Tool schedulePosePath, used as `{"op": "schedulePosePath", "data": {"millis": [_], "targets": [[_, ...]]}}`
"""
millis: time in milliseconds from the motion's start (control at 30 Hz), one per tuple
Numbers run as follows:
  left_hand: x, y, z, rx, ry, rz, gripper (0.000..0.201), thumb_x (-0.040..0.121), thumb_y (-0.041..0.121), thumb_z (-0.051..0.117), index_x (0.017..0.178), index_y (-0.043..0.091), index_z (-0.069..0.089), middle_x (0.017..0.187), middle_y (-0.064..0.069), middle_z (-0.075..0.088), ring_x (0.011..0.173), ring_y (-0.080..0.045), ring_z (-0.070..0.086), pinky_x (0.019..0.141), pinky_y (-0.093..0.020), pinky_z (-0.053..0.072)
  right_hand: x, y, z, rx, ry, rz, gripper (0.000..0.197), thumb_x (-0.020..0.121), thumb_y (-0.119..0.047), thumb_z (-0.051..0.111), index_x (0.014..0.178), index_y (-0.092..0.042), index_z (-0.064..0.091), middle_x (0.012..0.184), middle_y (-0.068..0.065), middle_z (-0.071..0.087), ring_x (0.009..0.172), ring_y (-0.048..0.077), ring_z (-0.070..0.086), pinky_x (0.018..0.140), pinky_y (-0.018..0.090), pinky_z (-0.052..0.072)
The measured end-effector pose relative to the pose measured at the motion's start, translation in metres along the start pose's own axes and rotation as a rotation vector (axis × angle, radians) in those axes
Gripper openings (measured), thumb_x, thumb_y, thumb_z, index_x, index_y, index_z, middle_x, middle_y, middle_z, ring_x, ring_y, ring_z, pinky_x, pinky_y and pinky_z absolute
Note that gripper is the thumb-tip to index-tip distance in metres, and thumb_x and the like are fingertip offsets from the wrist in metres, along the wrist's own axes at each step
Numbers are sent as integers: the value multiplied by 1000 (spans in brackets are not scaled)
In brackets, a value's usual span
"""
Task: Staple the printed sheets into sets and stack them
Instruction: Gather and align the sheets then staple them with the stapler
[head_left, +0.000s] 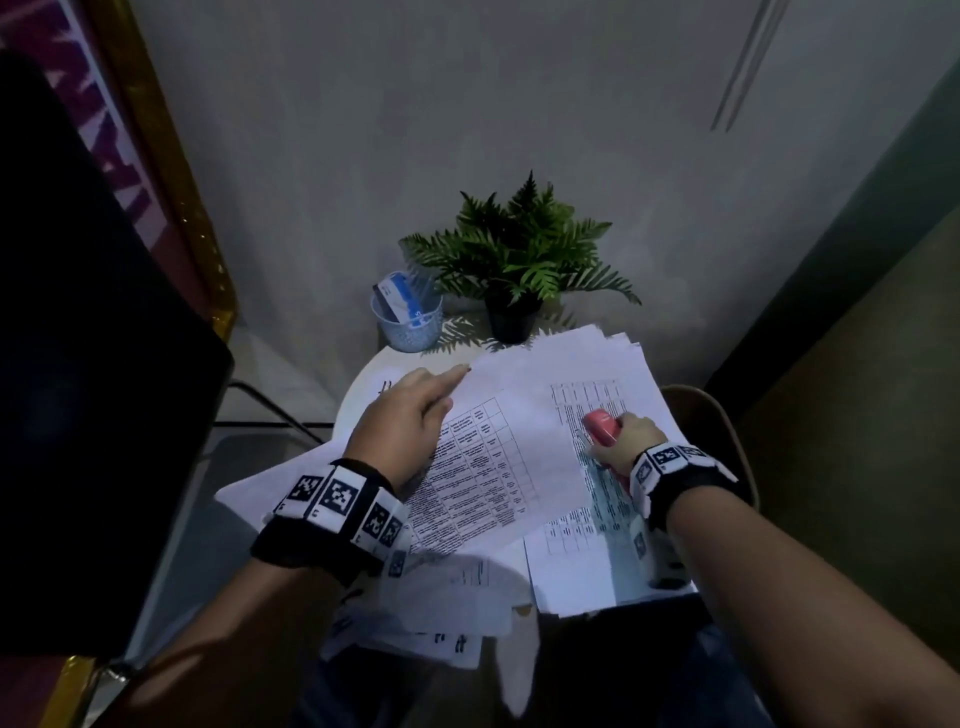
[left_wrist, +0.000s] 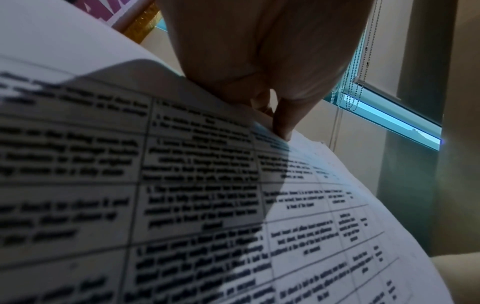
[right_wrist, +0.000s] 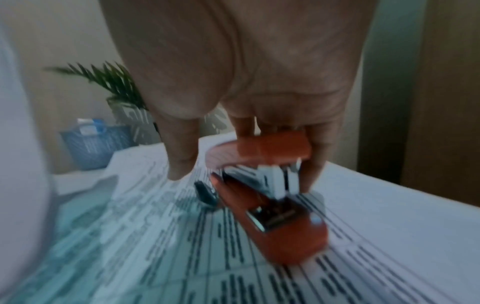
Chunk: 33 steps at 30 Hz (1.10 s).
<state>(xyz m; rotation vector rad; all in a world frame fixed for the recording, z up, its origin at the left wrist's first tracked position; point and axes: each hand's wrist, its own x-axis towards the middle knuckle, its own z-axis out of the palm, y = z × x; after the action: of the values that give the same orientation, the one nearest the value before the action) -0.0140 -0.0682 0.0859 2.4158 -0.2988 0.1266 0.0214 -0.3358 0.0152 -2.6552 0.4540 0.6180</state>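
Observation:
My left hand grips a printed sheet set with a table grid, its index finger stretched along the top edge. In the left wrist view the fingertips pinch that curved, lifted sheet at its far edge. My right hand holds a red stapler over a pile of printed sheets on the right. In the right wrist view the stapler hangs from the fingers with its mouth gaping, just above the pile. A small dark metal object lies on the pile beside it.
A potted fern and a blue mesh cup stand at the back of the small round white table. More loose sheets lie near my lap. A dark panel fills the left; a chair back is at the right.

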Motion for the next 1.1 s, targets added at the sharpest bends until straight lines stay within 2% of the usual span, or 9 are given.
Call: {"op": "schedulePosePath", "data": {"millis": [133,300,433,600,800,900,967,1000,1100], "targets": [[0,-1,-1,-10,22,-6,41,94,10,51,133,25,54,87,8,51,83,-16,54,77,-34,46,-3,-1,5,48,79,33,50,91,-29,57,125,2,38,122,25,53,110,37,55,85,36,43],[-8,11,-8,-54,58,18,43,94,10,52,131,30,54,86,10,53,83,-9,54,76,-24,43,-26,-5,-33,586,187,-15,49,88,-27,62,122,-4,35,112,18,58,99,35,59,87,42,48],[-23,26,-14,-72,68,67,43,93,8,53,128,31,57,93,3,60,86,-13,57,78,-29,46,-58,-21,-73,1138,298,-131,31,88,-28,61,113,-17,46,86,-1,58,73,18,59,58,24,44],[-43,50,-23,-67,95,130,42,92,7,54,126,31,59,94,4,61,86,-12,57,75,-27,45,-91,-45,-93,1479,419,-200,25,90,-48,54,99,-25,54,88,-5,65,88,18,65,91,39,49],[-62,67,-29,-60,125,147,47,90,3,54,125,34,60,94,7,60,87,-12,57,76,-32,47,-132,-61,-79,1420,463,-240,55,88,-56,49,130,-21,43,112,2,66,97,18,65,98,38,46],[-69,74,-31,-29,119,144,52,87,-1,52,125,34,59,96,7,60,89,-13,56,77,-30,47,-153,-65,-74,1466,460,-225,50,90,-49,53,127,-18,44,105,0,65,82,10,62,77,19,54],[-72,77,-32,-30,122,151,54,86,-2,52,125,34,59,94,8,59,88,-14,56,77,-30,47,-166,-69,-74,1503,429,-234,43,93,-40,54,126,-15,45,101,2,61,72,4,56,45,2,41],[-74,78,-33,-35,126,156,54,86,-2,52,125,34,59,94,7,59,88,-13,56,77,-30,47,-171,-71,-75,1503,420,-239,42,93,-39,54,126,-14,46,101,3,60,72,3,55,40,1,37],[-79,81,-33,-52,132,181,50,88,1,53,125,33,60,95,6,60,87,-10,55,75,-24,44,-176,-78,-75,1460,404,-231,41,93,-45,51,118,-13,52,96,1,62,79,9,61,51,12,42]]}}
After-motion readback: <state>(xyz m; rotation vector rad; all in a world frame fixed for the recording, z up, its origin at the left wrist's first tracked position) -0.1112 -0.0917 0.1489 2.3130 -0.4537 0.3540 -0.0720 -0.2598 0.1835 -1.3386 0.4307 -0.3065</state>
